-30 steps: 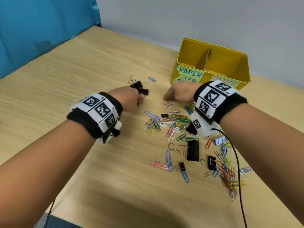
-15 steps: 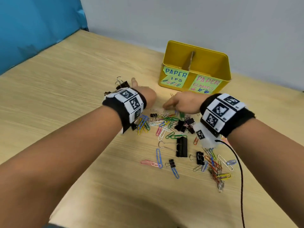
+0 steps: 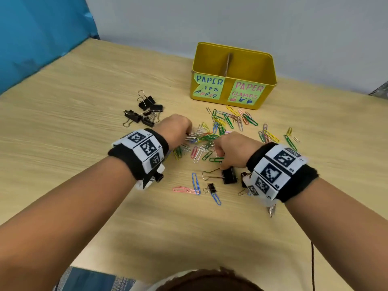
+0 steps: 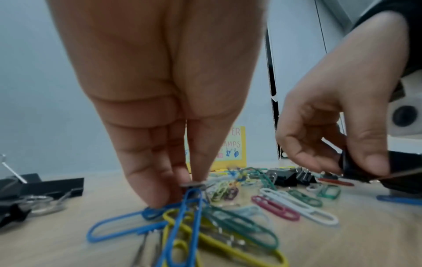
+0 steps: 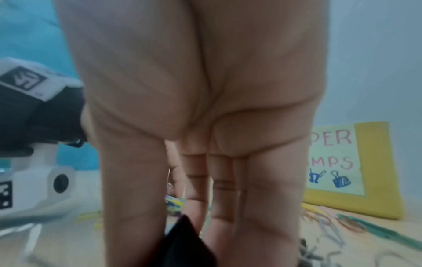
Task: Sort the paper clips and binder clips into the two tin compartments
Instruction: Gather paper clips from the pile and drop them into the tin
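The yellow tin [image 3: 266, 80] stands at the back with a divider; its left label reads paper clips, its right one paper clamps. Coloured paper clips [image 3: 228, 120] lie scattered in front of it. My left hand [image 3: 187, 136] reaches down into the pile, and its fingertips [image 4: 160, 195] pinch a bunch of clips with a blue paper clip [image 4: 182, 225] in front. My right hand [image 3: 221, 164] pinches a large black binder clip [image 3: 229, 177] by its upper edge on the table. That binder clip [image 5: 187, 240] shows dark between thumb and fingers in the right wrist view.
Several black binder clips [image 3: 144, 112] are grouped to the left of the pile. A small binder clip [image 3: 212, 188], a pink clip [image 3: 184, 190] and blue clips [image 3: 195, 183] lie nearer me. A black cable [image 3: 312, 267] hangs by my right arm.
My left hand left the binder clip group and came right onto the paper clip pile, closing on clips. My right hand drew back toward me and took hold of the large binder clip.
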Available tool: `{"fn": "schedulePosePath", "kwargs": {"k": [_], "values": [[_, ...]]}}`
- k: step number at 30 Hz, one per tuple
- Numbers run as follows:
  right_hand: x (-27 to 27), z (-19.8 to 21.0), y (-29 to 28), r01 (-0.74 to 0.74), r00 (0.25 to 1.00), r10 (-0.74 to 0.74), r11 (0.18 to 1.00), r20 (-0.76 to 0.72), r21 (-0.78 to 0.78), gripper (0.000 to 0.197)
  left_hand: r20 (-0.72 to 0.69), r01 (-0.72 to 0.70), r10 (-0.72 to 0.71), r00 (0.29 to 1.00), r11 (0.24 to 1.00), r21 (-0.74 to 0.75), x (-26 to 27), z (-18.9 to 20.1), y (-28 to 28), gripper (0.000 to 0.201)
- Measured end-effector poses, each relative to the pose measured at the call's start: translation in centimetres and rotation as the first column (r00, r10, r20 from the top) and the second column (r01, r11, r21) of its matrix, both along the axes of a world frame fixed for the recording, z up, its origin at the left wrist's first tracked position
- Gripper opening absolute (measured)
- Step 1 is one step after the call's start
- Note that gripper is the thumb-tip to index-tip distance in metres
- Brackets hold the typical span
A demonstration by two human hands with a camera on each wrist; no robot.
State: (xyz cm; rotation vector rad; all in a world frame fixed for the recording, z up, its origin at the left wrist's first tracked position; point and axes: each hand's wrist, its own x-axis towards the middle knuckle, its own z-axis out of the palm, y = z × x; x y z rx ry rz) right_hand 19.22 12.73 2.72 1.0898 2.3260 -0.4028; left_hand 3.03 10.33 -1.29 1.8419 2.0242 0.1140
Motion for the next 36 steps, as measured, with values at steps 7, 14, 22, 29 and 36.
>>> {"fn": "schedulePosePath", "kwargs": {"k": [7,14,22,29,36], "values": [[1.5,0.0,-5.3,-0.084,0.984,0.045,0.969,-0.171,-0.231,0.021,0.086,-0.087,0.068,0.994,0.968,0.235,-1.4,0.9,-3.0,0.026],[1.0,-1.0,-5.5,0.141,0.900,-0.163,0.987,-0.405,-0.084,0.019,0.404,-0.238,0.154,0.902,0.957,0.165,-0.6,0.5,-4.9,0.010],[-1.1,-2.6,-2.5,0.256,0.782,-0.334,0.942,-0.526,-0.217,0.015,0.737,-0.349,0.207,0.644,0.936,0.042,1.3,0.9,-4.3,0.027],[0.9,-2.3,-1.1,0.231,0.918,-0.194,0.971,-0.345,0.068,0.041,0.492,-0.101,0.156,0.857,0.985,-0.137,0.0,1.0,-5.8,0.008],[1.7,-0.9,-4.2,0.018,0.998,-0.021,0.998,-0.052,-0.059,0.028,0.184,0.092,-0.013,0.983,0.898,-0.431,1.0,1.2,-7.2,0.027]]}}
